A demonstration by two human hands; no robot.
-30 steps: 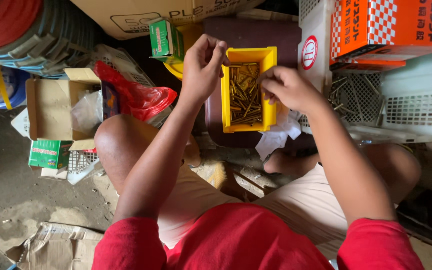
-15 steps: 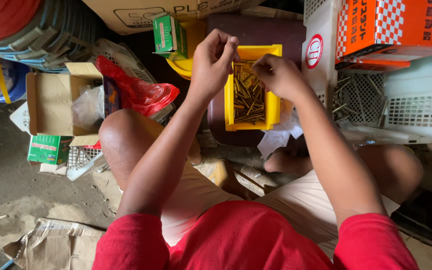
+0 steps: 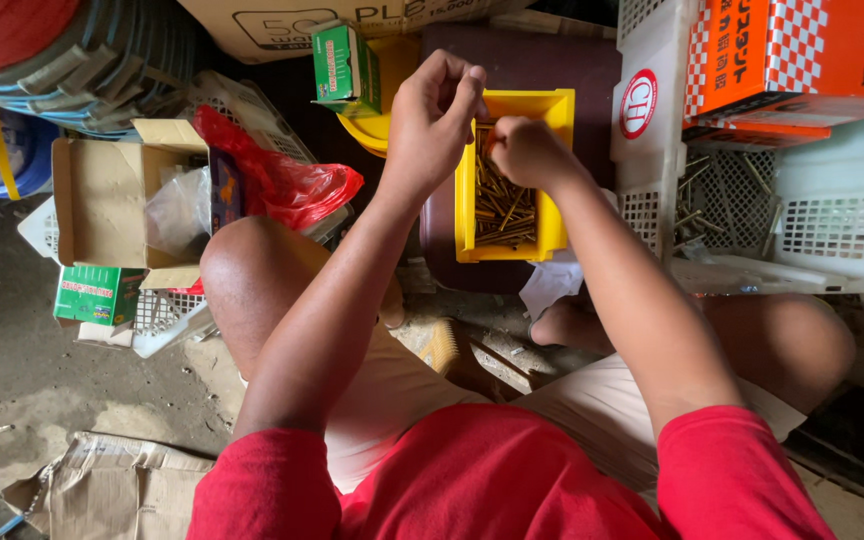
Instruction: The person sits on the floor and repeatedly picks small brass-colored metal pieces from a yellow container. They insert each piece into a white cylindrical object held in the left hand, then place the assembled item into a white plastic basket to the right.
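Our left hand (image 3: 432, 125) pinched shut over yellow bin (image 3: 558, 170), contents unclear. Right hand (image 3: 527, 150) curled low among screws (image 3: 502, 215), grip unclear; bin close between knees for reach.

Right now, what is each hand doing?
Left hand: fingers pinched together above the yellow bin; contents cannot be told.
Right hand: closed, inside the bin among the screws.

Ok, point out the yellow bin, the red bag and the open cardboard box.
yellow bin (image 3: 554, 170): head view, right wall.
red bag (image 3: 287, 180): head view, middle of the crumpled plastic.
open cardboard box (image 3: 102, 195): head view, bare inner wall on the left.
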